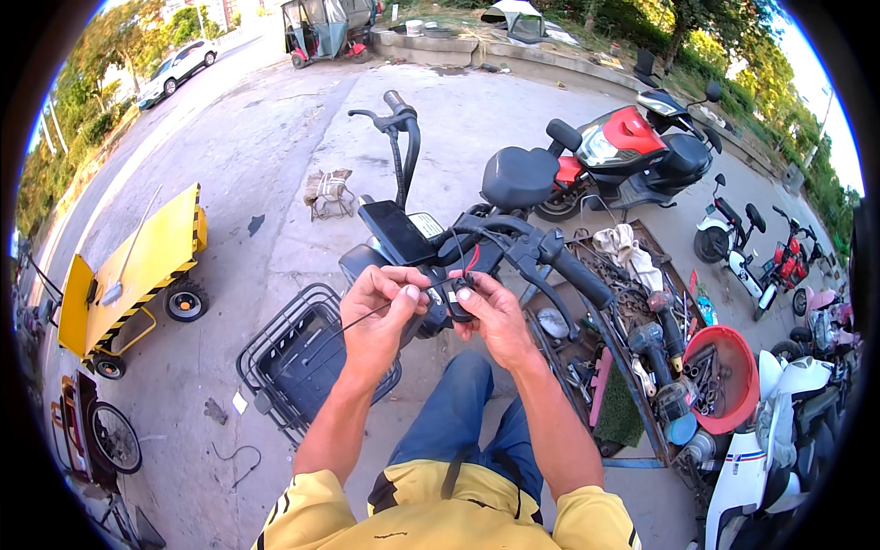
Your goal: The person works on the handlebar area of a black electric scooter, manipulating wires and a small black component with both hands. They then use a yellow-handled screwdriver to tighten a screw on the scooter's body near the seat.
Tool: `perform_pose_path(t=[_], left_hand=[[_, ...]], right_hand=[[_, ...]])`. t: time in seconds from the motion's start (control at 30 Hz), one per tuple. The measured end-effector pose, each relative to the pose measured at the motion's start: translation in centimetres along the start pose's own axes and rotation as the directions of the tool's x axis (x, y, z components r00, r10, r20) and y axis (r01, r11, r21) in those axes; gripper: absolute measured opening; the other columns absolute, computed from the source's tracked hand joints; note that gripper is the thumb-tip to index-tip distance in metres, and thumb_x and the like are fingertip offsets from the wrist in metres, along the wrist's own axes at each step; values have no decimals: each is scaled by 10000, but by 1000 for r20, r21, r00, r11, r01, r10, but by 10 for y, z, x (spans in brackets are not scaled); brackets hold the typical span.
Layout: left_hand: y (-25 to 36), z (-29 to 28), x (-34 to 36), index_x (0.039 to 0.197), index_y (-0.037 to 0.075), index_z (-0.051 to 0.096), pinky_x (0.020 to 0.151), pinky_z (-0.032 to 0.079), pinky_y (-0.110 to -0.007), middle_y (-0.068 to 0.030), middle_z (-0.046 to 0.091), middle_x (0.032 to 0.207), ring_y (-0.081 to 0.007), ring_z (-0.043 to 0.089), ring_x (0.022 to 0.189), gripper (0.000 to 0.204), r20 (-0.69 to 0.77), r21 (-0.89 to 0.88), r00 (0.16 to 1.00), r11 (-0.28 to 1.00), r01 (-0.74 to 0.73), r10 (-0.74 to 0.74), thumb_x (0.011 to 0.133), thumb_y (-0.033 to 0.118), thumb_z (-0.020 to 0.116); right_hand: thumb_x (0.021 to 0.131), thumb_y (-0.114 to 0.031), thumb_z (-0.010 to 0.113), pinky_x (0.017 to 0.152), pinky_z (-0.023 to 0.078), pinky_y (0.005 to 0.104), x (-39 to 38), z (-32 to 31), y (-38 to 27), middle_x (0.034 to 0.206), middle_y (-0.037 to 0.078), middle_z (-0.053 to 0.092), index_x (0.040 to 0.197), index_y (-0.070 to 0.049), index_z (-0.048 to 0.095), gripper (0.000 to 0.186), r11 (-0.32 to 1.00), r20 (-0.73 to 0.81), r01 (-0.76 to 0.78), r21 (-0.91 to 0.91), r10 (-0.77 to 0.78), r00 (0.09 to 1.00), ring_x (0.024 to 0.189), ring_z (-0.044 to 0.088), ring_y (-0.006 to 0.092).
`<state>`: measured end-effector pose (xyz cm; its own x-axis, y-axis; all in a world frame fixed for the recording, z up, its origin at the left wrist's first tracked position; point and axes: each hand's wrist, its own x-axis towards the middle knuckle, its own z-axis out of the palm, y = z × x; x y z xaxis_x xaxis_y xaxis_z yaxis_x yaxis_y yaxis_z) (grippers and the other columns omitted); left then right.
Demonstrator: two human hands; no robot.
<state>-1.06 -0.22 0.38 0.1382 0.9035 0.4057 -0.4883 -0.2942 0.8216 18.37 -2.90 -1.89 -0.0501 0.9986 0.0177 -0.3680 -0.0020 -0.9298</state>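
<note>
My left hand [376, 316] pinches a thin black cable [359, 321] between thumb and fingertips. Close beside it, my right hand [500, 316] is closed on a small black part [459, 312], whose exact kind I cannot make out. Both hands meet just behind the handlebar of an electric scooter. Red wires [473, 258] rise above the right fingers. A dark phone-shaped screen [396, 231] sits on the handlebar's middle. To the right reach the black grip [584, 279] and its brake lever [552, 304]; the left grip [396, 101] points away from me.
A black wire basket [260, 356] lies left of my legs. At right stand a tool-filled tray [612, 341] with power drills [649, 348] and a red bucket [739, 367]. Beyond are a red scooter [632, 137] and other parked scooters. A yellow cart [137, 266] stands left.
</note>
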Motion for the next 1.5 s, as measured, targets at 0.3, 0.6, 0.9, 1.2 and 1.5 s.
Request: perform_pose_path(t=[0.3,0.6,0.9,1.2,1.5], left_hand=[[13,3,17,1070,24,586,759,557,-263,-140,739,1032,-120,669,849,102,40,86,999,996,-15,11,1025,-8,672],[13,3,41,1115,6,674,782,543,-255,-99,738,1033,-119,659,885,78,254,244,967,968,-65,0,1058,16,623],[14,0,54,1119,14,672,789,537,-258,-55,717,1042,-98,642,884,112,441,377,888,925,-51,-131,1089,34,566],[15,3,64,1110,24,686,796,524,-253,-14,717,980,-86,632,885,105,423,425,882,905,9,-208,1071,23,588],[12,-3,58,1108,28,683,782,533,-254,-49,732,1003,-100,653,887,89,376,300,918,954,6,-125,1063,17,607]], right_hand=[[1044,-240,694,608,502,241,-1,4,-1,958,16,693,1375,-11,621,409,985,0,-4,-174,4,1000,703,611,79],[999,-201,748,643,489,238,-5,7,-3,980,-10,698,1341,5,625,418,933,-69,-19,-361,-7,998,793,619,46],[969,-218,758,664,504,320,-4,1,1,826,83,690,1336,78,617,492,761,-54,71,-644,-138,989,729,627,117],[960,-232,749,679,514,348,-6,5,-8,823,116,690,1356,86,606,528,677,-42,68,-732,-144,989,721,641,161],[1020,-243,702,661,481,256,-1,1,0,953,4,698,1360,21,628,437,897,1,28,-442,-31,1000,770,610,61]])
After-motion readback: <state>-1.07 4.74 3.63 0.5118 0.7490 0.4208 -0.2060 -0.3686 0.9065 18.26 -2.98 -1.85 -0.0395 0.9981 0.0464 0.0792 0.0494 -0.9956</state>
